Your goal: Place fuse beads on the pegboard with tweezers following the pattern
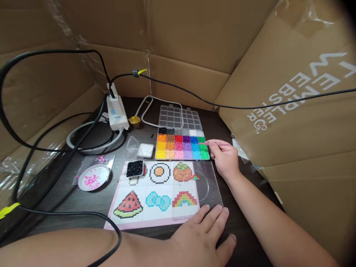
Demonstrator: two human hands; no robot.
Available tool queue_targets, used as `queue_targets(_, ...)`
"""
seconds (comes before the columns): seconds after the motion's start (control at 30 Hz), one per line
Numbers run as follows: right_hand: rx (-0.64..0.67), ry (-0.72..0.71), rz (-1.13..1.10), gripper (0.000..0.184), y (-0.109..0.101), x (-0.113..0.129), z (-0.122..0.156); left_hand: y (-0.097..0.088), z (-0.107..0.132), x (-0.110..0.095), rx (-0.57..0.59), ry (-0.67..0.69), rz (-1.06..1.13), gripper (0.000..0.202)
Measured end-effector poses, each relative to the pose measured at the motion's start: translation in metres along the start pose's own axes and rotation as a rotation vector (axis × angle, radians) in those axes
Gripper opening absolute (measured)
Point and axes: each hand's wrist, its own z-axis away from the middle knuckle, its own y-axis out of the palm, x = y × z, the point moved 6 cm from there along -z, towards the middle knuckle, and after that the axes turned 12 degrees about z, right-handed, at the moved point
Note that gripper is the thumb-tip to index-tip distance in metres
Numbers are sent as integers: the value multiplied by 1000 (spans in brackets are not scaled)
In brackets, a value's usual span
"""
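Observation:
My right hand (226,157) is closed around pink tweezers (218,143), their tips over the blue and green compartments of a sorted bead box (167,158). Fingers spread, my left hand (204,230) lies flat at the near edge of a clear pegboard (210,170). Part of that pegboard overlaps a pattern sheet (144,191) printed with a watermelon slice, a bow, an egg and other pixel pictures. A small rainbow of beads (195,177) sits on the pegboard. Black beads fill a small tray (135,168) on the sheet.
White beads fill an open case (145,150). A white dish (94,178) of pink and white beads rests on another pegboard (110,160). Behind stand a power strip (118,113) and a gold cup (135,121). Black cables (83,213) loop across the left; cardboard walls (189,70) surround the table.

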Motion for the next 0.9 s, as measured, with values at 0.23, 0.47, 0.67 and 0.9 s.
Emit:
queue_targets(0.23, 59, -100, 87, 23, -3, 10, 6, -4, -1, 1, -48, 26, -81, 38)
queue_targets(0.47, 72, -148, 111, 21, -2, 14, 5, -4, -2, 1, -13, 29, -49, 39)
queue_targets(0.67, 81, -171, 109, 19, 0, 16, 5, -4, -1, 1, -6, 15, -26, 40)
queue_targets(0.9, 39, -137, 130, 19, -3, 11, 5, -3, -2, 0, 4, 12, -25, 42)
